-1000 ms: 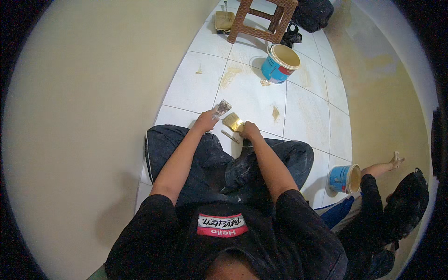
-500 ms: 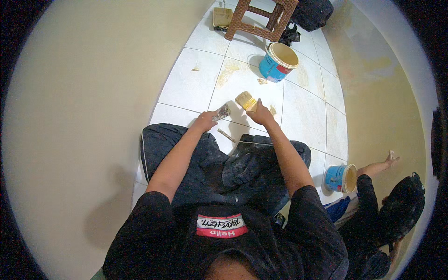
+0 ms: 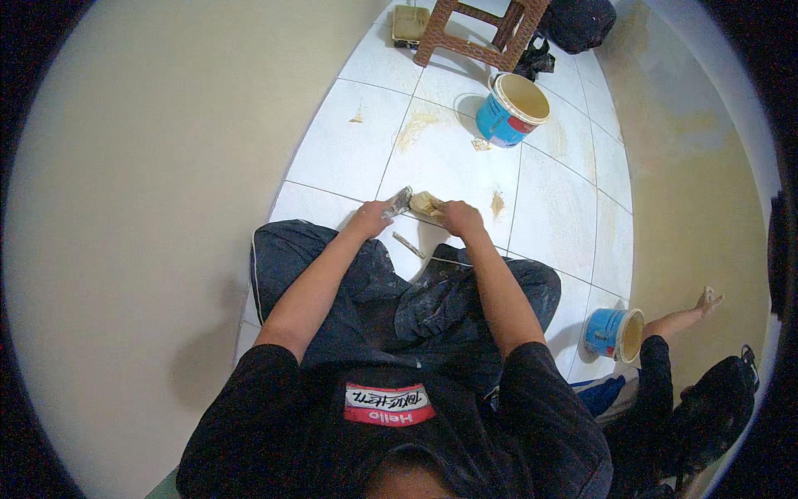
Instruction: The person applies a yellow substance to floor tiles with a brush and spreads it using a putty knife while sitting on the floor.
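My right hand [image 3: 461,219] is closed around a paintbrush [image 3: 426,203] with pale bristles, its head turned toward the left. Closed fingers of my left hand [image 3: 370,219] grip a flat, paint-caked piece [image 3: 400,201], mottled dark and whitish; its exact kind is hard to make out. The brush's bristles meet or nearly meet the edge of that piece, just above the floor between my bent legs. Below them a short, stained stick [image 3: 408,244] lies on the tiles.
A blue paint bucket [image 3: 507,116] stands ahead on the stained white tiles [image 3: 341,125]. Beyond are a brown stool [image 3: 474,50], a paint tray [image 3: 409,27] and black bags [image 3: 578,23]. At right, a co-worker's hand [image 3: 709,301] reaches to the wall near another bucket [image 3: 605,333].
My right hand has lowered the brush and turned it leftward, bringing its bristles to the piece in my left hand. The floor objects have shifted slightly right in view.
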A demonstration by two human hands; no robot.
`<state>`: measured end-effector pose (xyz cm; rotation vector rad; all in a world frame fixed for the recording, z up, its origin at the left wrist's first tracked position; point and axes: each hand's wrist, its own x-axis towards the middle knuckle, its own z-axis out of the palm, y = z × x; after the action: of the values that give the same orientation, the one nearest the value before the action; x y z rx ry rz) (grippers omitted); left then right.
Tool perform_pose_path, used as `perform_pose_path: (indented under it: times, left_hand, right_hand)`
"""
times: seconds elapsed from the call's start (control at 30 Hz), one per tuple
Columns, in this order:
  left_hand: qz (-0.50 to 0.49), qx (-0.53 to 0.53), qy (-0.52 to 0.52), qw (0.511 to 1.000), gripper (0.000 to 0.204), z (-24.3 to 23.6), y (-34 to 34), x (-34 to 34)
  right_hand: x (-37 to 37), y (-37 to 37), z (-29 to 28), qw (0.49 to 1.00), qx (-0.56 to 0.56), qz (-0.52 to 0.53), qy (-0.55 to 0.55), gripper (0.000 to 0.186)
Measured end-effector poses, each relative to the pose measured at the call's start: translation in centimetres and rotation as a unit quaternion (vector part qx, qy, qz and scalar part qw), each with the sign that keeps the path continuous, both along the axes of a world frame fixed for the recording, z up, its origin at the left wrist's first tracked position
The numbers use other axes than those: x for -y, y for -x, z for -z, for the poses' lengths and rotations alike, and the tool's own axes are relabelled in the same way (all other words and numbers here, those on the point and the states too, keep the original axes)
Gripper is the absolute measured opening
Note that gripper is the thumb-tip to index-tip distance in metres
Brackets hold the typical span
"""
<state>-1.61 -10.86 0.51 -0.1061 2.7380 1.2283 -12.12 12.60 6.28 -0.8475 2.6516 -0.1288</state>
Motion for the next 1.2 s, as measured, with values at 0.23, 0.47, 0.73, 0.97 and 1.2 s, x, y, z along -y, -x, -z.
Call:
perform_pose_path:
  times: [0.23, 0.47, 0.73, 0.97, 1.2]
  left_hand:
    - [-0.029, -0.144, 0.047, 0.988, 0.049, 0.9, -0.3, 1.7]
    - [-0.147, -0.026, -0.022, 0.989, 0.051, -1.7, 0.9, 1.6]
    - [-0.166, 0.008, -0.049, 0.985, 0.056, -0.6, 0.5, 2.4]
    - [-0.166, -0.025, -0.030, 0.985, 0.037, -1.8, 1.4, 1.4]
    - [-0.238, 0.023, -0.127, 0.963, 0.039, -3.0, 0.1, 2.1]
  right_hand:
    - [0.5, -0.8, -3.1, 0.994, -0.081, 0.051, -0.049, 0.038]
    - [1.9, -0.1, 0.1, 0.999, -0.028, 0.040, 0.013, 0.034]
    - [-2.4, 1.4, -3.0, 0.964, -0.124, 0.200, -0.124, 0.024]
    - [-2.6, 0.7, -1.4, 0.987, -0.068, 0.142, 0.014, 0.036]
    - [-1.1, 0.0, 0.7, 0.986, 0.026, 0.080, 0.141, 0.070]
